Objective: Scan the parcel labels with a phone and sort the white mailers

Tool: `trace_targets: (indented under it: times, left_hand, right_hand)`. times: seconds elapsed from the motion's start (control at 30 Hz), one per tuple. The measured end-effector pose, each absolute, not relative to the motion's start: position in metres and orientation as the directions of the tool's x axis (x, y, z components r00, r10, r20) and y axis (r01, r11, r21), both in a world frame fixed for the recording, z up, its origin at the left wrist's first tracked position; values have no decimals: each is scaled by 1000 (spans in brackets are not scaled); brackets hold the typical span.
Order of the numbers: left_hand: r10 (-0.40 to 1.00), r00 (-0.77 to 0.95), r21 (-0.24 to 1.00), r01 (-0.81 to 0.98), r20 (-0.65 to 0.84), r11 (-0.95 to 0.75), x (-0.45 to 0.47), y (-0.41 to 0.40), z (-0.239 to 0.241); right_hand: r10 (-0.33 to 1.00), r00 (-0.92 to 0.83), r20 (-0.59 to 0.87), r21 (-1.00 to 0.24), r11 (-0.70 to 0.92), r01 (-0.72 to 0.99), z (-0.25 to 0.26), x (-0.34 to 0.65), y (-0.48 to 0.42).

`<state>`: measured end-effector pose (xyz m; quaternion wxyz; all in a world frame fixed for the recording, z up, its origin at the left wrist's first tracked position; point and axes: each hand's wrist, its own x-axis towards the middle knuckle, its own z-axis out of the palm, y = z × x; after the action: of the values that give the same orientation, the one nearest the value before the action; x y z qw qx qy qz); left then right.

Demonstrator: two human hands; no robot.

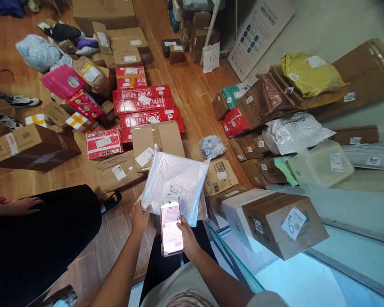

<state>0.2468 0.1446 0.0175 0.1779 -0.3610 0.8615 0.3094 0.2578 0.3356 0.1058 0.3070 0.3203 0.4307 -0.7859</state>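
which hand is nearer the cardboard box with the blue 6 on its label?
Right. The right hand, holding the phone, is on the side of the box. The left hand grips the white bubble mailer, farther away.

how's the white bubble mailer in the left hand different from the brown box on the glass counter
The white bubble mailer is flat, soft and shiny plastic; the brown cardboard box is a rigid, bulky block. The left hand holds the mailer up by its lower edge, while the box rests on the glass counter. The right hand holds a phone over the mailer. Both carry a white shipping label.
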Motion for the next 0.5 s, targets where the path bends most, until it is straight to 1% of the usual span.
trace_targets:
  times: [0.13, 0.2, 0.3, 0.37, 0.43, 0.5]
  left_hand:
    - [-579, -668, 520, -738, -469, 430, 251, 146, 31]
    - [-580, -671, 602, -717, -462, 352, 252, 150, 41]
    - [-529, -694, 715, -666, -488, 214, 250, 160, 59]
    - [-478, -711, 763, -635, -516, 120, 246, 167, 72]
    - [-420, -717, 780, -625, -557, 31, 241, 174, 84]
    - [-361, -706, 767, -640, -609, -41, 236, 179, 94]
  right_hand:
    - [-170, -622, -764, -508, -437, 743, 98, 247, 331]
    - [-158, -621, -768, -510, -436, 742, 97, 245, 331]
    - [-157, -624, -765, -515, -431, 741, 96, 246, 333]
    - [-162, -633, -757, -525, -426, 737, 95, 248, 334]
    - [-155, -640, -753, -536, -421, 732, 93, 250, 335]
    - [-148, -644, -750, -544, -416, 729, 90, 252, 336]
